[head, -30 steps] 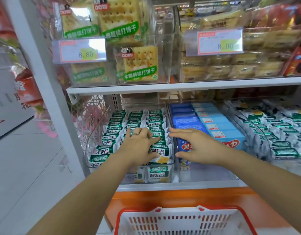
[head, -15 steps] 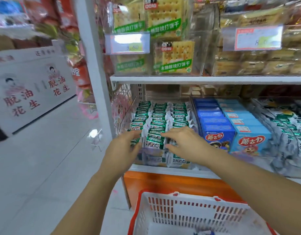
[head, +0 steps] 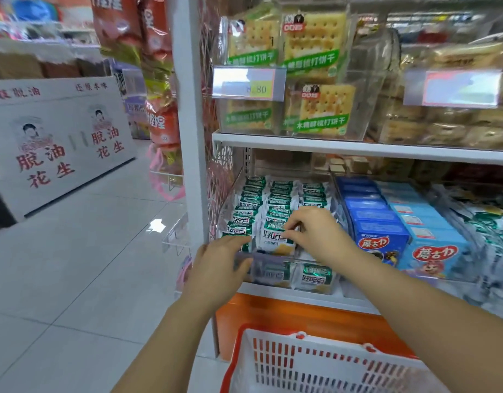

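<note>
While reaching into the clear bin (head: 268,263) on the lower shelf (head: 301,297), pinches the front green-and-white packet (head: 274,242) by its top edge with the right hand (head: 315,236). Rests the left hand (head: 216,268), held flat, against the bin's front wall, just left of the packet.

The white lower shelf (head: 355,303) carries clear bins (head: 232,194) side by side: green-and-white snack packets (head: 277,198) on the left, blue boxes (head: 382,232) just right.
</note>
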Available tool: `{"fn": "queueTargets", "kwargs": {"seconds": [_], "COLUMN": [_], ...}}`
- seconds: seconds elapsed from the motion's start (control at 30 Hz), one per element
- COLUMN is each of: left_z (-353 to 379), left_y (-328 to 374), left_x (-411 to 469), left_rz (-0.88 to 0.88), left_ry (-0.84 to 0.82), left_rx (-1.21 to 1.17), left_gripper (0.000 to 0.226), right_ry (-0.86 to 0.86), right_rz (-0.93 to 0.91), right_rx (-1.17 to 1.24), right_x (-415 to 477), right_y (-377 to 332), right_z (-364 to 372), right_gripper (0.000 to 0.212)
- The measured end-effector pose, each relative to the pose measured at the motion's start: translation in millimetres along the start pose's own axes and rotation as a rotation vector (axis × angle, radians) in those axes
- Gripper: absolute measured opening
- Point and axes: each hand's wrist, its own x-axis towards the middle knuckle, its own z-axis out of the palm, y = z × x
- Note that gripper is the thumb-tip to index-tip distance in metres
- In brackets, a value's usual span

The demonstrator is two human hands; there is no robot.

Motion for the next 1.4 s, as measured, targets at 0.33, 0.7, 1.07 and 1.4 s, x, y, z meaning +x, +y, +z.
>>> {"fn": "queueTargets", "kwargs": {"seconds": [0.33,0.7,1.07,1.4], "left_z": [13,60,83,78], "left_y": [71,123,147,145], "left_x": [-19,-54,-59,-59], "left_rz": [0.045,-0.143,-0.578,-0.853], "left_ry": [-0.221,-0.429,-0.513,-0.567], "left_rx": [-0.670,-0.900,-1.351,-1.355], "left_gripper": [0.037,0.021,0.022,0.032], "right_ry": [0.110,0.172,-0.008,-0.088], "right_rz": [-0.005,0.358,0.499,0.785], "right_rx": [0.296,0.850,0.970,1.429], "right_x": [-87,-175,-186,-180], "right_y": [10,67,83,79], "right_z": [-46,-49,-40,-36], "right_gripper": [0.021,0.016,0.015,0.008]}}
